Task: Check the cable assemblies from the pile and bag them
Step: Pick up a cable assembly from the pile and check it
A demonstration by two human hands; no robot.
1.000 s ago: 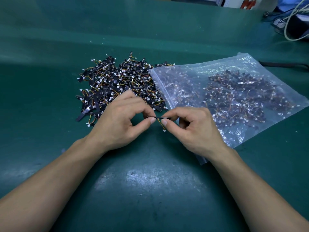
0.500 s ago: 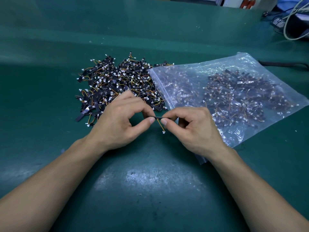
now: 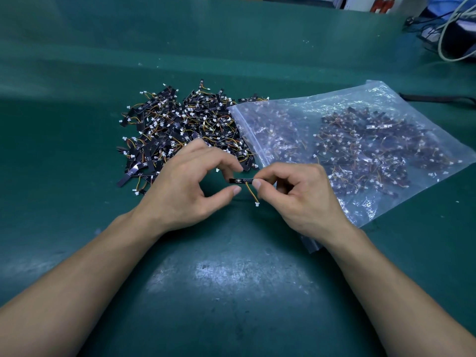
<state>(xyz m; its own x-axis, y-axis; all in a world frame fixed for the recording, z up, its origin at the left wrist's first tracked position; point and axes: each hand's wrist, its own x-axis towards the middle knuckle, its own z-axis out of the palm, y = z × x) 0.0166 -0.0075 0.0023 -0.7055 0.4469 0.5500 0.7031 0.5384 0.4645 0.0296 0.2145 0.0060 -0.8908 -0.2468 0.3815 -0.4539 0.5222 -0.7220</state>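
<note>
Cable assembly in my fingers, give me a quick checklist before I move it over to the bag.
1. Right hand pinches one end of the cable assembly: ok.
2. Left hand off the assembly: cannot tell; its thumb is apart below the strip, but a fingertip may touch the other end.
3. Wire and white connector hang free below the strip, clear of the pile: ok.
4. Bag mouth open to take it: cannot tell; the zip edge faces the hands, but no gap shows.
5. Assembly free of faults: cannot tell, too small to judge.
</note>
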